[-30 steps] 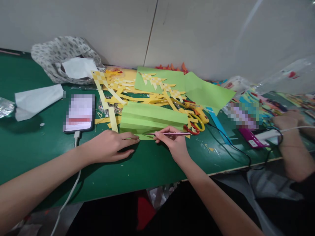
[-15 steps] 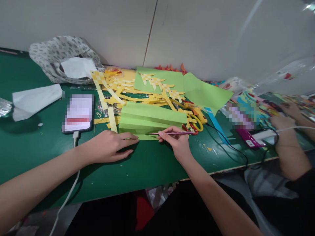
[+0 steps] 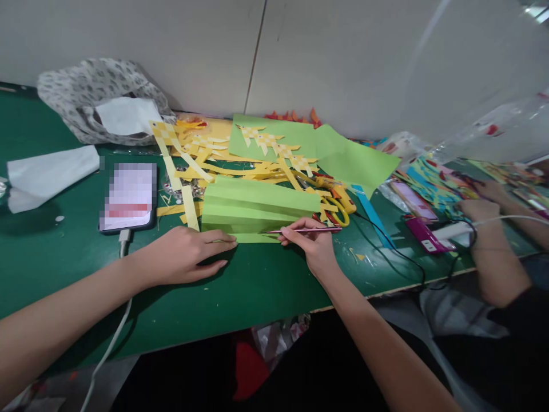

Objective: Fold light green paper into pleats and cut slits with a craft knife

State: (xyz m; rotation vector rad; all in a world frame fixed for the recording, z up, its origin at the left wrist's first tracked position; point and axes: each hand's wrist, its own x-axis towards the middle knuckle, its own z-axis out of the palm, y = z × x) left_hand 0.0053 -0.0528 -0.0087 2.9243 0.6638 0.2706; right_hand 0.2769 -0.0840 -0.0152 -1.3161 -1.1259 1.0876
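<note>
so my right hand [image 3: 311,243] is pinched shut on a thin pink pencil [image 3: 306,230], lying left-right just right of frame centre, tip at the near edge of the folded green paper [image 3: 257,209]. the paper's long axis runs the same way. my left hand [image 3: 184,257] lies flat, fingertips pinning its lower left corner, holding nothing.

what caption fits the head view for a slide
Left hand pins folded green paper on a green table; right hand holds a pencil on it.
</note>
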